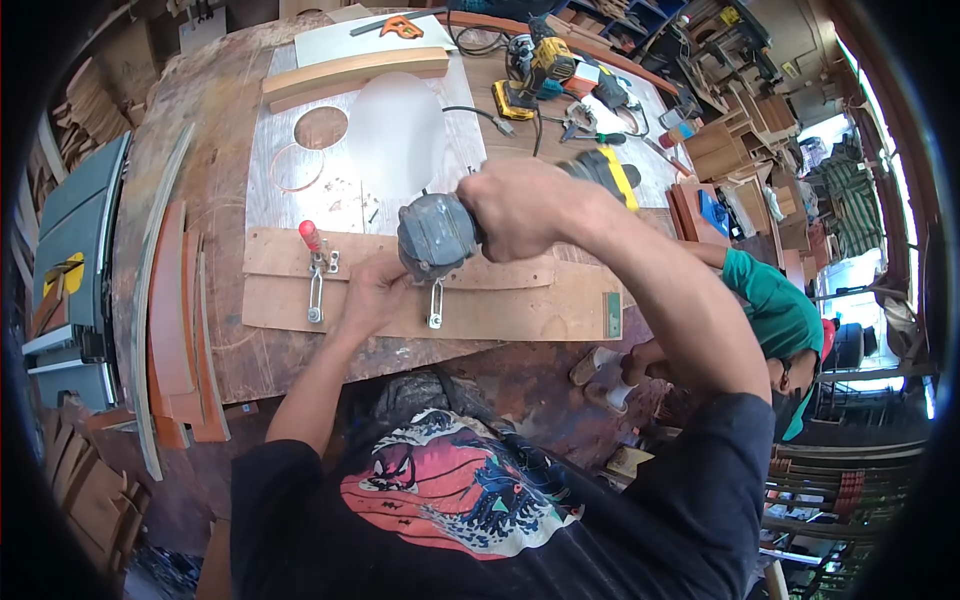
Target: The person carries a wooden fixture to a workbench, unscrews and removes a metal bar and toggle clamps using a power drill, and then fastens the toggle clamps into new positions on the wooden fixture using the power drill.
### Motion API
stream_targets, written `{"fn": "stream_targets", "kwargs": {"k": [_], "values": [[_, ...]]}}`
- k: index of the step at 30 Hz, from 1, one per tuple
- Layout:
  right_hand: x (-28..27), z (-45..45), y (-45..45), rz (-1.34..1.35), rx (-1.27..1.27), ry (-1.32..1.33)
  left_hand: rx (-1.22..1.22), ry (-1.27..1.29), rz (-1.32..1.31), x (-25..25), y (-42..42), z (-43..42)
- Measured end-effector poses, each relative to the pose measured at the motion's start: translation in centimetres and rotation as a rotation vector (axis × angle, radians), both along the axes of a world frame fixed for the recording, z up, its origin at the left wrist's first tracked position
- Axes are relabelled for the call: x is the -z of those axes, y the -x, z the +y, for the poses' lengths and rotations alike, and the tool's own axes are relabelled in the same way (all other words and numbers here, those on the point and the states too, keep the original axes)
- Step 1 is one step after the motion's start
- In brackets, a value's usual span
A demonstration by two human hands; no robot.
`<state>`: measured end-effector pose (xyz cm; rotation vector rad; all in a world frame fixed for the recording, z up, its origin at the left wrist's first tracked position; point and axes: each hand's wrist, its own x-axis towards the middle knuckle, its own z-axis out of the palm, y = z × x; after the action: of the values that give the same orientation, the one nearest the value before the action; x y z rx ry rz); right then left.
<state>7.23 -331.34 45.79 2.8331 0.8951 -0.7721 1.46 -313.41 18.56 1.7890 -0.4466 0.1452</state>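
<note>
My right hand (520, 210) is wrapped round the handle of a power drill. This drill (437, 236) shows its dark, rounded rear end, and a black-and-yellow battery (612, 178) sits at the other end of the handle. Its tip is hidden under the body. Close beside it, my left hand (375, 288) rests at the wooden board (520, 312) with curled fingers, their tips partly covered by the drill. A toggle clamp (316, 262) with a red grip is mounted on the board to the left. Under the drill, a second clamp (435, 305) shows only its metal arm.
On the worktable (200, 230) lie wood strips (355, 78), an orange-handled saw (400, 27) and another yellow cordless tool (545, 60) with cables and hand tools. A table saw (80, 260) stands left. A person in a green shirt (775, 310) is at the right.
</note>
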Motion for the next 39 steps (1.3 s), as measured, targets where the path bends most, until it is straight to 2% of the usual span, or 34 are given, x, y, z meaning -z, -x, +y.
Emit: {"fn": "stream_targets", "kwargs": {"k": [4, 7, 10, 22, 25, 39], "values": [[1.8, 0.8, -2.8, 0.054, -0.133, 0.096, -0.037, -0.022, 0.090, 1.8, 0.0, -0.8], [2.6, 0.8, -3.9, 0.081, -0.196, 0.113, -0.045, -0.173, -0.028, 0.3, 0.1, -0.8], [3.1, 1.1, -4.6, 0.109, -0.236, 0.124, -0.058, -0.115, -0.056, 0.1, 0.3, -0.9], [2.9, 1.4, -5.4, 0.088, -0.351, 0.106, -0.095, -0.189, -0.068, 2.5, 0.1, -1.0], [3.0, 1.6, -6.0, 0.098, -0.394, 0.099, -0.084, -0.181, 0.023, 1.4, 0.3, -0.9], [3.7, 1.4, -6.9, 0.130, -0.422, 0.150, -0.097, -0.174, -0.055, 1.4, 0.5, -0.8]]}}
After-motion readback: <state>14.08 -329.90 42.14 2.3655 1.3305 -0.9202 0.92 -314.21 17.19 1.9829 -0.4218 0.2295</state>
